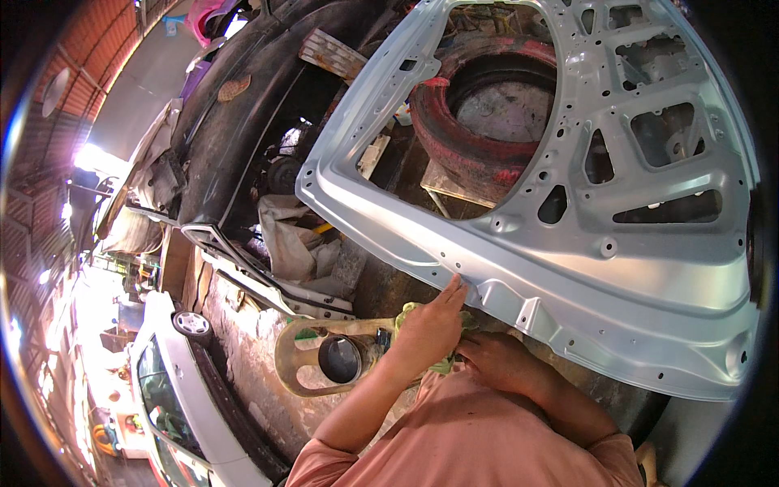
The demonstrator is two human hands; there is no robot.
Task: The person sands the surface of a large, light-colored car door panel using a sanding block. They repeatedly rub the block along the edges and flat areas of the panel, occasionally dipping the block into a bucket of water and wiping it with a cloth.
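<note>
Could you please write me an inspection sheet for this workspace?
Surface: mottled, stained floor
Main things: silver car panel, with cut-out openings, above a red-marked tyre; green cloth by the hands
Clutter: beige plastic chair bearing a round can; pale crumpled sheet
Hands: left hand has fingertips at the panel's near edge; right hand is beside the cloth, grip partly hidden
Cables: nothing seen near the hands
Surroundings: dark car body, white car
</note>
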